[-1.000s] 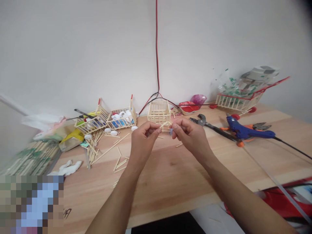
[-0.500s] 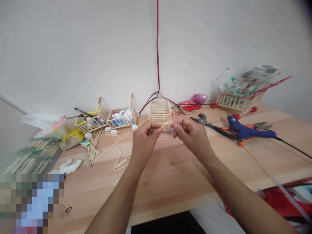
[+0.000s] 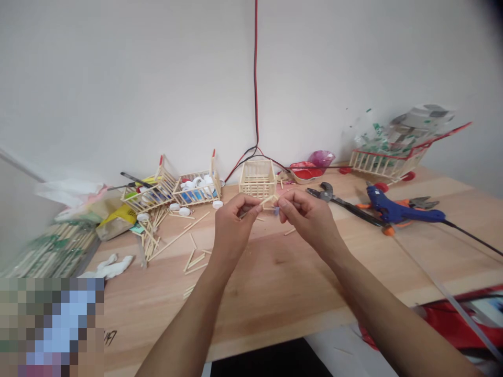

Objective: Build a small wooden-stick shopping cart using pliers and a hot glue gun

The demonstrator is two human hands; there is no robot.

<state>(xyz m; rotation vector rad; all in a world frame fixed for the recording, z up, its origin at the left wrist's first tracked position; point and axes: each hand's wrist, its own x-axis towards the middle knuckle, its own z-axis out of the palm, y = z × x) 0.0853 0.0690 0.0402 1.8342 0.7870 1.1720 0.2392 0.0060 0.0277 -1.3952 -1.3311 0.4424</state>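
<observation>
My left hand (image 3: 236, 220) is closed in a pinch on a short wooden stick (image 3: 269, 199) above the middle of the table. Facing it, my right hand (image 3: 301, 212) pinches the other side of what looks like small joined stick pieces; my fingers partly cover them. Just behind both hands stands a small basket of glued wooden sticks (image 3: 257, 175), its slatted side toward me. Loose cut sticks (image 3: 194, 262) lie left of my left forearm.
Two stick carts (image 3: 196, 189) with white caps stand at the left back. To the right lie black-handled pliers (image 3: 349, 205) and a blue glue gun (image 3: 404, 209). A red-trimmed cart (image 3: 377, 163) holds plastic packaging. A red bowl (image 3: 305, 172) sits by the wall; bundled sticks (image 3: 55, 248) lie far left.
Both hands stay nearly in place. The pinched stick pieces have turned slightly between my fingers. The whole view has shifted very little.
</observation>
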